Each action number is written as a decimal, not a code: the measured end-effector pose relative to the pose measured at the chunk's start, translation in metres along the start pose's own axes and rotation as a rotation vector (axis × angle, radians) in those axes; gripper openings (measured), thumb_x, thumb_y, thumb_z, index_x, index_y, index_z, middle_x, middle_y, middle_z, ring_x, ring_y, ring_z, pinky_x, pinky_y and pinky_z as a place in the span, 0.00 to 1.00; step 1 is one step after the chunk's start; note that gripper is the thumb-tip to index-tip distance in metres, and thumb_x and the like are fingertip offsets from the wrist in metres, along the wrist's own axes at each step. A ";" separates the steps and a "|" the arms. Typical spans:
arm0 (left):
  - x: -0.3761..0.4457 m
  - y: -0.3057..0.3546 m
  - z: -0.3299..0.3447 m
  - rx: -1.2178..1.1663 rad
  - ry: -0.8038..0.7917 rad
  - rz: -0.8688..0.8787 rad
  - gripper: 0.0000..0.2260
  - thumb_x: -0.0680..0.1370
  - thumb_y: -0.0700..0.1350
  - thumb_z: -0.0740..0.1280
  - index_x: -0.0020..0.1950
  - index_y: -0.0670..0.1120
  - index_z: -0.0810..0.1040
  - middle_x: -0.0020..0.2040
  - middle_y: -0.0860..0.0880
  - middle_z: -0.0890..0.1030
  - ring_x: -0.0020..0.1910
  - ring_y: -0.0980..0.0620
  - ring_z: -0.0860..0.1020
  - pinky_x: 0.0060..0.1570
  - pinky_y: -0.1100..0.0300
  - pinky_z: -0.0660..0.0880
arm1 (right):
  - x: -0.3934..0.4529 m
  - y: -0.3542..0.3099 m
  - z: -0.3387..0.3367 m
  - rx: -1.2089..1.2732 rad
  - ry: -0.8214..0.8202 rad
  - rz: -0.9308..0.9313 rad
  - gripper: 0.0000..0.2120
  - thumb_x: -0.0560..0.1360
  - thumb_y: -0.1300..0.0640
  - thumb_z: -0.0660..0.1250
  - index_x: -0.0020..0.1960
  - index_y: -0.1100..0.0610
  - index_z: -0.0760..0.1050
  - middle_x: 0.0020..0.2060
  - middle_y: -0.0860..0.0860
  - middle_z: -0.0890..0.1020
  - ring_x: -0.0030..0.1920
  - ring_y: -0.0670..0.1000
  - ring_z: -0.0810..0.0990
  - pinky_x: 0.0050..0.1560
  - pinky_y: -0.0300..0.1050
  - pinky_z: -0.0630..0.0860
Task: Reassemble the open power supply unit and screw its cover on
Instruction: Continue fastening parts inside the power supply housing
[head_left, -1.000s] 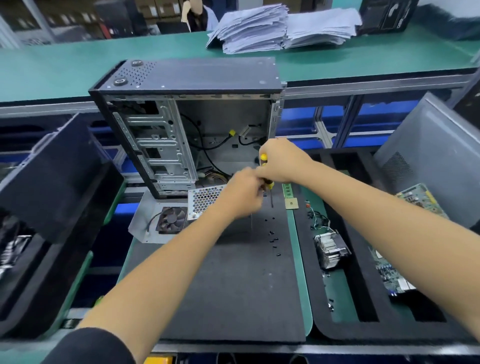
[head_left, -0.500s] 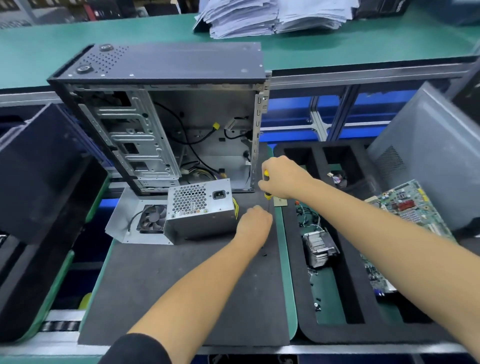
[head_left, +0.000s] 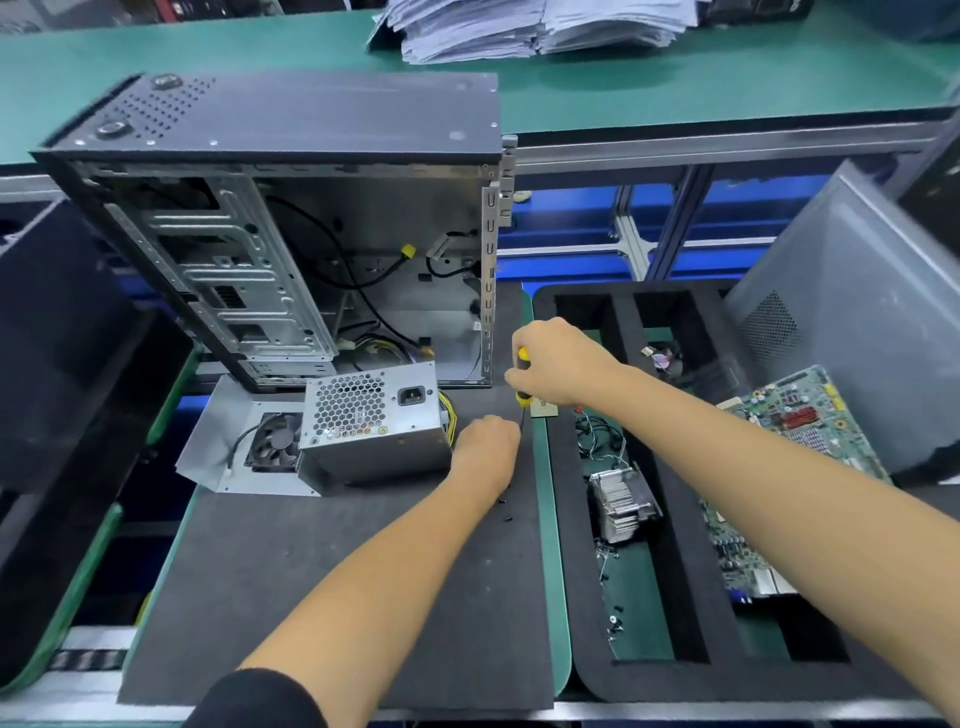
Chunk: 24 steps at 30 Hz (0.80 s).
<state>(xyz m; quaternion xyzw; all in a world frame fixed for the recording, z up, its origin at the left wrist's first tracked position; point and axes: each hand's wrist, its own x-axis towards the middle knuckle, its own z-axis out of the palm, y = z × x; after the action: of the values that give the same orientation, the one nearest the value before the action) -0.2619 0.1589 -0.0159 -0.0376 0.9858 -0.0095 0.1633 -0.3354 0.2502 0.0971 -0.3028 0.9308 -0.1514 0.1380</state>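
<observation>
Leftmost, a fan (head_left: 274, 441) on a metal plate (head_left: 218, 441) sits against the power supply (head_left: 374, 426), which rests on the dark mat (head_left: 322, 571) of the worktop, just in front of the open computer case (head_left: 291, 234). Right of the power supply: left hand (head_left: 485, 447), fingers curled down at the mat; cannot tell if it grasps anything. Loose screws (head_left: 506, 512) beside it. Further right, right hand (head_left: 558, 364) clenched round a yellow screwdriver (head_left: 522, 397), tip down. Beyond, foam tray (head_left: 675, 597) with heatsink (head_left: 621, 501), circuit board (head_left: 800, 431).

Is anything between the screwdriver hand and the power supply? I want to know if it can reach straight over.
Yes: the left hand sits on the mat between the right hand holding the screwdriver and the power supply.
</observation>
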 end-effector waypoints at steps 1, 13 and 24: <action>-0.001 0.001 -0.003 -0.034 0.000 -0.002 0.10 0.75 0.34 0.65 0.56 0.40 0.75 0.56 0.40 0.77 0.55 0.42 0.77 0.43 0.55 0.72 | 0.000 -0.001 -0.002 0.017 0.005 0.003 0.08 0.73 0.56 0.67 0.44 0.62 0.76 0.39 0.56 0.80 0.36 0.54 0.77 0.35 0.48 0.76; -0.006 -0.033 -0.117 -0.557 0.195 -0.003 0.07 0.78 0.38 0.60 0.44 0.38 0.76 0.48 0.37 0.81 0.49 0.39 0.78 0.44 0.50 0.73 | 0.001 -0.057 -0.058 0.172 0.361 -0.120 0.18 0.78 0.49 0.62 0.34 0.55 0.62 0.30 0.49 0.68 0.30 0.48 0.65 0.29 0.45 0.61; -0.040 -0.140 -0.094 -0.980 0.340 0.040 0.08 0.76 0.40 0.70 0.37 0.48 0.77 0.31 0.51 0.78 0.29 0.59 0.74 0.32 0.68 0.69 | 0.012 -0.128 -0.057 0.333 0.457 -0.184 0.14 0.79 0.49 0.61 0.45 0.61 0.70 0.34 0.52 0.77 0.33 0.53 0.79 0.32 0.49 0.74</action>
<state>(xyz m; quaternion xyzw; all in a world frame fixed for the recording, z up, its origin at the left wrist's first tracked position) -0.2443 0.0231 0.0902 -0.0887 0.8877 0.4504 -0.0356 -0.2974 0.1552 0.1939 -0.3171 0.8688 -0.3780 -0.0414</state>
